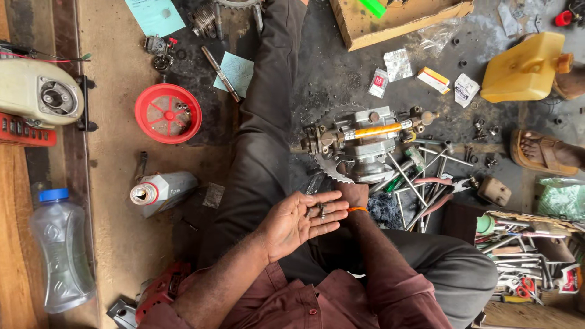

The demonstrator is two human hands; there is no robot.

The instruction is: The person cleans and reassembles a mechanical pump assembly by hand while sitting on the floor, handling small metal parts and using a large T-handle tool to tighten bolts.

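Observation:
My left hand (297, 220) lies palm up above my lap with a few small dark metal parts (317, 211) resting on the fingers. My right hand (353, 194) is mostly hidden behind the left fingers, its wrist wearing an orange band (358, 209); what it holds cannot be seen. Just beyond the hands sits a grey metal engine assembly (364, 145) with a yellow tube across it and a toothed sprocket (329, 166) under it.
Loose long bolts and red-handled pliers (440, 189) lie right of the engine. A red round cover (167, 113), a grey oil bottle (163, 191) and a clear bottle (61, 250) sit left. A yellow jerrycan (525, 68), another person's sandalled foot (545, 150) and a tool tray (527, 256) are right.

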